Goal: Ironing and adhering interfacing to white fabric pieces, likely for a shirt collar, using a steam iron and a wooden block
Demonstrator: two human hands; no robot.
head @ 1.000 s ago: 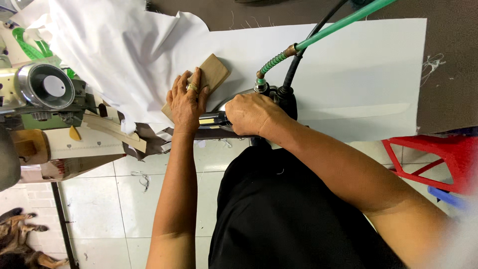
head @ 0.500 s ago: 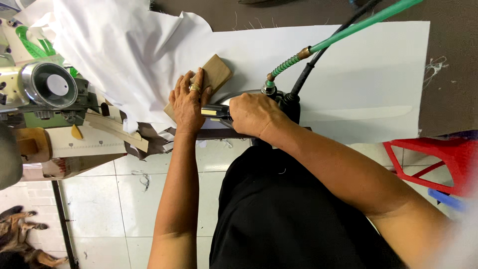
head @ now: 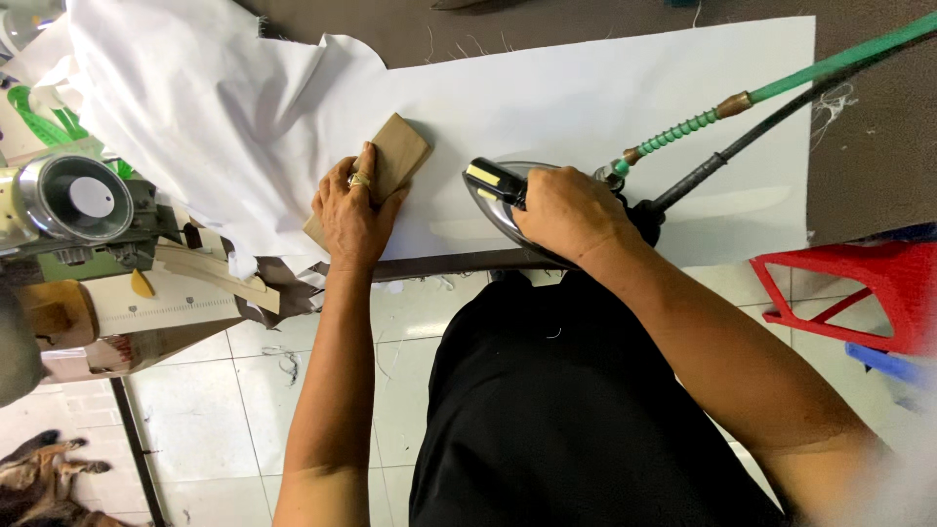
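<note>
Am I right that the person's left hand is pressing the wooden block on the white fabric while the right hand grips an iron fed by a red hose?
Not quite: the hose is green, not red, as the head view shows. The rest holds: the left hand presses the wooden block on the white fabric, and the right hand grips the iron.

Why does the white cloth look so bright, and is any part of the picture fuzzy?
In the head view, strong light washes out the white cloth, hiding its weave; the left hand on the cardboard piece and the right hand on the iron look sharp; the bottom right corner by the forearm is blurry.
</note>
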